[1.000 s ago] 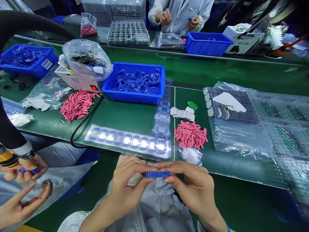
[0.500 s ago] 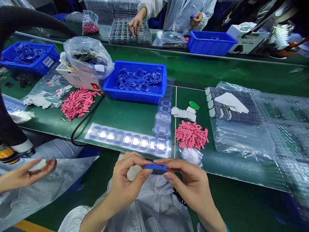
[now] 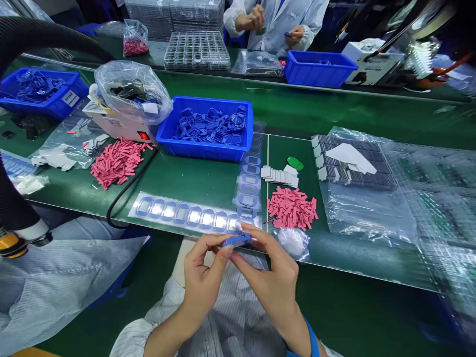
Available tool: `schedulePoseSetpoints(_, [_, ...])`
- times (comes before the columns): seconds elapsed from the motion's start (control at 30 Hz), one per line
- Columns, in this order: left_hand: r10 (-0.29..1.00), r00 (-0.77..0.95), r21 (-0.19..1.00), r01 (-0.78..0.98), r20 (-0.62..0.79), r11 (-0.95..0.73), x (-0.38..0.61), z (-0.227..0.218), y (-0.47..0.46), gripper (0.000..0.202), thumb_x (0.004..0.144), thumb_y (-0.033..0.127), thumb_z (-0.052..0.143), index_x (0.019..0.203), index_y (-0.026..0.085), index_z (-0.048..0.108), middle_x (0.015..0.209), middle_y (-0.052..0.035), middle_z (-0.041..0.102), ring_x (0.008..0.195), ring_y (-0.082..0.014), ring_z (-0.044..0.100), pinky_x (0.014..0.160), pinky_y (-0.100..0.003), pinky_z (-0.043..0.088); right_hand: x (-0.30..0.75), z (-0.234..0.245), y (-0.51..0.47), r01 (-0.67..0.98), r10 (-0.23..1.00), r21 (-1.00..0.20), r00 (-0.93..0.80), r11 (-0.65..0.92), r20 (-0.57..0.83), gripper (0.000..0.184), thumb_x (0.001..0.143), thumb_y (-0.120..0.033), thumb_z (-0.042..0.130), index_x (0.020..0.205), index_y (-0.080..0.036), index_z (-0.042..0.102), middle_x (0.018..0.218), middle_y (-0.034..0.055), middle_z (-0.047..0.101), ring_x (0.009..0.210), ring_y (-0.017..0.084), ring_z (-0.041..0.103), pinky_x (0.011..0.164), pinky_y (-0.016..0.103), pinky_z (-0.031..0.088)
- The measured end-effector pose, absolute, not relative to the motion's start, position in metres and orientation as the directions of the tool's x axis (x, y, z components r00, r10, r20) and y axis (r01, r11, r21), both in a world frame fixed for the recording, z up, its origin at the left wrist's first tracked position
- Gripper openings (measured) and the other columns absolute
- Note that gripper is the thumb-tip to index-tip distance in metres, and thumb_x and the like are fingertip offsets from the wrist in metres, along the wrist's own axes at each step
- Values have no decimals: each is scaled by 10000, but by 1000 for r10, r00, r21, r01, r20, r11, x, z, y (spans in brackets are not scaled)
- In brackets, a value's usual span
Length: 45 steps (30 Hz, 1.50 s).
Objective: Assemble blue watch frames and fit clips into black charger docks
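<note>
Between my hands, just off the bench's near edge, is a small blue plastic housing (image 3: 236, 240), tilted with its right end raised. My left hand (image 3: 204, 267) pinches its left end between thumb and fingers. My right hand (image 3: 269, 267) grips the right end, its index finger stretched along the far side and its thumb underneath. Right behind the housing lies a clear sheet of blue oval frame stickers (image 3: 182, 212). A heap of pink strips (image 3: 292, 207) and a small clear plastic bag (image 3: 293, 242) lie to the right of my right hand.
A blue bin (image 3: 208, 148) of blue plastic parts stands mid-bench, left of stacked white labels (image 3: 278, 176) and a green board (image 3: 295, 163). Dark grey parts (image 3: 357, 171) lie on plastic at right. A black hose (image 3: 48, 37) arches at left. A co-worker (image 3: 275, 22) stands across the bench.
The housing has risen slightly and tilted, and my right hand has shifted left and regripped it. The co-worker's hand has left the clear tray, and the hand at far left is out of view.
</note>
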State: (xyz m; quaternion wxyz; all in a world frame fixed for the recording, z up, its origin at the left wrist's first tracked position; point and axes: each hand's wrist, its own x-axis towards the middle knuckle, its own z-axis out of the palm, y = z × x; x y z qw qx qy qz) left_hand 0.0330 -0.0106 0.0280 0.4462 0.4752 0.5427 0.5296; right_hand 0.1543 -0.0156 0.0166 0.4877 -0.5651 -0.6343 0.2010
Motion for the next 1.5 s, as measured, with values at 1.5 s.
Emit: schedulePoseSetpoints(1.5, [497, 739, 407, -325, -454, 854, 38, 23, 16, 529, 732, 494, 610, 1180, 214, 581, 788, -84, 739, 675, -144, 690, 584, -191, 517, 215, 70, 31, 117, 856, -988, -496, -102, -147, 156, 802, -265, 608, 899, -187, 702, 864, 32, 704, 784, 129, 646, 715, 245, 513])
